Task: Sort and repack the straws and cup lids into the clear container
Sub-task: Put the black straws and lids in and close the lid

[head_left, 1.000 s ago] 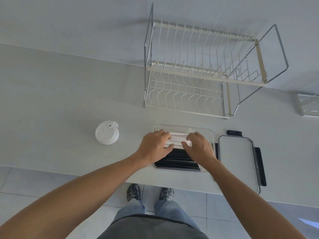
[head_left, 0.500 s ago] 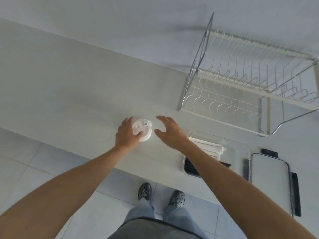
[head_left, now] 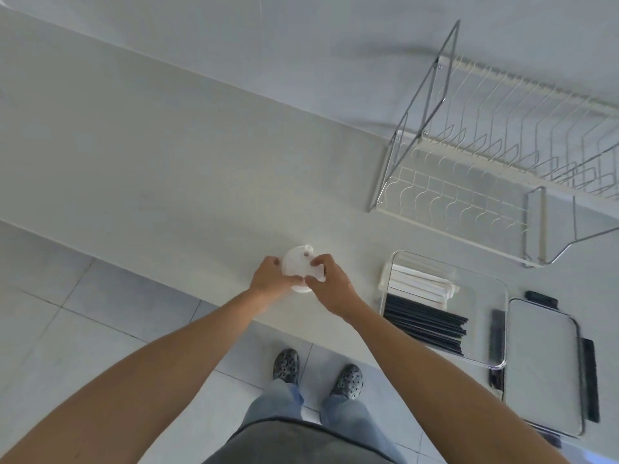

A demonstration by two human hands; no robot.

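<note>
A stack of white cup lids [head_left: 298, 264] stands on the white counter near its front edge. My left hand [head_left: 269, 278] grips the stack from the left and my right hand [head_left: 330, 283] grips it from the right, fingers curled over the top lid. To the right lies the clear container [head_left: 495, 293]. Inside it, white paper-wrapped straws [head_left: 418, 281] lie at the far end and black straws [head_left: 425, 324] lie nearer me.
The container's flat lid with black clips [head_left: 542, 366] lies right of the container. A wire dish rack [head_left: 495, 155] stands at the back right against the wall. The counter's front edge runs just below my hands, with tiled floor and my feet beneath.
Both hands left the straws in the container and moved left to the cup lids. My left hand reached them first; my right hand has now closed on them too.
</note>
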